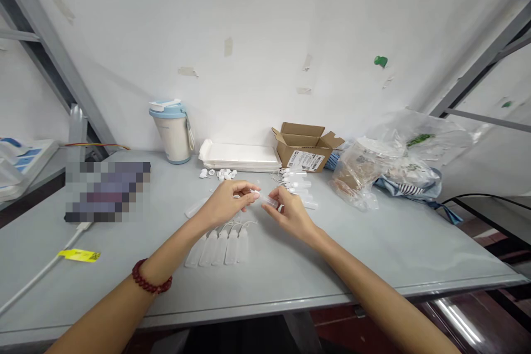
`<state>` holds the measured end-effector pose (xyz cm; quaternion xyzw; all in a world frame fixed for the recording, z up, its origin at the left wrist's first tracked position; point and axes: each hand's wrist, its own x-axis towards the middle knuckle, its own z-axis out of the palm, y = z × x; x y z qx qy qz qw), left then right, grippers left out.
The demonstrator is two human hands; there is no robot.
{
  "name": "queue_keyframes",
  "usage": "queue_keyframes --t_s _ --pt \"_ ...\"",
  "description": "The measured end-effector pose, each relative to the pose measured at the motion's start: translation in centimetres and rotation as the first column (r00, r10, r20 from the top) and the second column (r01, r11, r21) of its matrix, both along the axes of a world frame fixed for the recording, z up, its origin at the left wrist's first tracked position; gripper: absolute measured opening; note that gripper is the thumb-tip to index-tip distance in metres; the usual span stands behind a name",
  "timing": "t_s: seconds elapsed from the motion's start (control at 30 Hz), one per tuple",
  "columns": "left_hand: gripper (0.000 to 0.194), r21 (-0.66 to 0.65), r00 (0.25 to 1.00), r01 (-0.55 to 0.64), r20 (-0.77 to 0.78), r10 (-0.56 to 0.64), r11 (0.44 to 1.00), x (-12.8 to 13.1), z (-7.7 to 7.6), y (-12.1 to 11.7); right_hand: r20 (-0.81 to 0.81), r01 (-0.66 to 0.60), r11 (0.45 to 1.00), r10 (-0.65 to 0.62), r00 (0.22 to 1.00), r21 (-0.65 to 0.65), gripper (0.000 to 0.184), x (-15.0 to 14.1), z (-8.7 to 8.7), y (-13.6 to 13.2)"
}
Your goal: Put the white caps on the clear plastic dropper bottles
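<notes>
Above the middle of the table, my right hand [292, 213] is closed around a small translucent plastic bottle [269, 199], which lies tilted between the fingers. My left hand [228, 202] pinches a small white cap [256, 193] at the bottle's neck end; whether the cap is threaded on cannot be seen. Several similar bottles [222, 248] lie in a row nearer the front edge, with thin white cords at their tops. Beyond my right hand are several capped bottles [296, 183] with cords. Loose white caps [226, 174] are scattered past my left hand. Another translucent piece [194, 208] is partly hidden by that hand.
Along the wall stand a blue-lidded cup [171, 133], a stack of white trays [240, 156] and an open cardboard box [305, 149]. Plastic bags [359, 174] lie at the right. A blurred-out device [108, 192] with a white cable [50, 265] is on the left.
</notes>
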<state>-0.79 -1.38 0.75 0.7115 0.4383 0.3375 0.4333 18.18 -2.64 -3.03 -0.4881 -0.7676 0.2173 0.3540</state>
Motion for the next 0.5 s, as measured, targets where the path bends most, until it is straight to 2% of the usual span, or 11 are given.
queue_keyframes --t_s 0.17,0.37,0.5 --pt "0.030 -0.007 0.999 -0.008 -0.032 0.008 1.000 0.19 -0.55 0.18 0.008 -0.034 0.999 0.034 0.999 -0.014 0.015 0.01 -0.48 0.06" --pt "0.027 -0.073 0.997 -0.015 0.074 0.021 0.997 -0.01 -0.28 0.13 -0.061 -0.034 0.999 0.033 0.998 -0.011 0.014 -0.16 -0.46 -0.04" --pt "0.024 -0.102 0.989 -0.074 0.119 0.086 0.992 0.09 0.11 -0.01 -0.106 -0.009 1.000 0.007 0.994 -0.013 0.015 -0.20 -0.25 -0.15"
